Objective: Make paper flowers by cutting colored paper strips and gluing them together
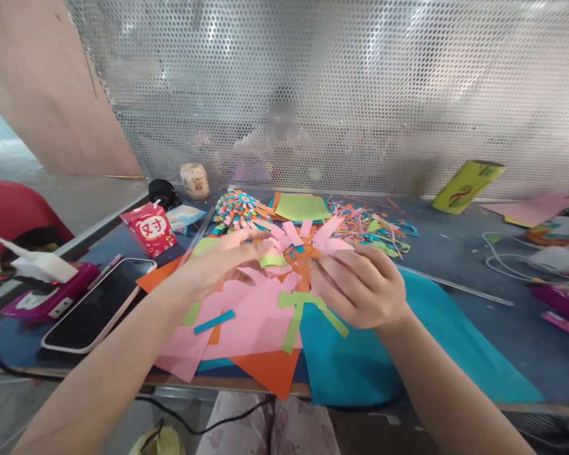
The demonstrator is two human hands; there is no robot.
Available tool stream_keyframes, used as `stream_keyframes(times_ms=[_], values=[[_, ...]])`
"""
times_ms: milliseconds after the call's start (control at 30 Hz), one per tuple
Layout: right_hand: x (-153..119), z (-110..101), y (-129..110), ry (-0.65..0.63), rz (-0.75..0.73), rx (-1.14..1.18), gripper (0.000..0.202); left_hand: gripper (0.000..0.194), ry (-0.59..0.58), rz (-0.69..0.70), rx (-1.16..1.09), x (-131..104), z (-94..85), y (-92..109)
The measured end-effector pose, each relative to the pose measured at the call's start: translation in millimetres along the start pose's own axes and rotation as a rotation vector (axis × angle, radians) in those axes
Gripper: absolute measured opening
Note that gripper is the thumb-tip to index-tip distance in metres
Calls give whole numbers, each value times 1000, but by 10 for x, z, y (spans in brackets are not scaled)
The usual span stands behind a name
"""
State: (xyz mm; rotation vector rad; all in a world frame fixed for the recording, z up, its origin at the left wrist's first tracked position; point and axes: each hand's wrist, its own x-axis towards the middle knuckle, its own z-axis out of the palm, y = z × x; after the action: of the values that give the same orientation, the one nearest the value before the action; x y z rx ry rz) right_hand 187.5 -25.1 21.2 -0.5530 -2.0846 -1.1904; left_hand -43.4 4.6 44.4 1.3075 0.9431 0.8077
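Between my hands is a loose ring of folded pink paper strips (291,232) with green, blue and orange pieces among them. My left hand (234,253) reaches in at its left side, fingers extended and a little apart, with nothing visibly gripped. On the right, my right hand (358,284) has its fingers curled together at the ring's edge; what its fingertips hold, if anything, is hidden. Pink sheets (253,316) lie under the work, with green strips (291,328) and a blue strip (214,321) on top. A large blue sheet (355,366) extends beneath my right hand.
Behind the work sit a multicoloured paper-strip ball (241,208), stacked sheets (301,206) and paper scraps (374,227). A red box (149,229), phone (97,306) and purple power strip (52,291) stand left. A yellow-green can (467,186) leans near the mesh panel (336,95).
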Motion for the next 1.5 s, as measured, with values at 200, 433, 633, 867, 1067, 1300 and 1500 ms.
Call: stream_keyframes(times_ms=[200, 433, 633, 867, 1067, 1300, 1500], values=[[-15, -21, -21, -25, 63, 84, 22, 44, 57, 0, -12, 5, 97, -49], [-2, -29, -30, -3, -45, -30, 15, 47, 60, 20, -13, 29, 90, -75], [24, -33, -46, -77, -27, 40, 14, 47, 70, 7, 18, 44, 111, -102], [51, -47, -43, 6, -154, -144, 12, 44, 66, -1, 11, 51, 94, -105], [22, -16, -73, 31, -183, -154, 6, 44, 66, -31, -26, 66, 109, -119], [7, -12, -70, 33, -192, -169, 7, 44, 22, -56, -100, 76, 96, -140], [36, -22, -61, 84, -146, -180, 9, 35, -37, -79, -234, 52, 123, -72]])
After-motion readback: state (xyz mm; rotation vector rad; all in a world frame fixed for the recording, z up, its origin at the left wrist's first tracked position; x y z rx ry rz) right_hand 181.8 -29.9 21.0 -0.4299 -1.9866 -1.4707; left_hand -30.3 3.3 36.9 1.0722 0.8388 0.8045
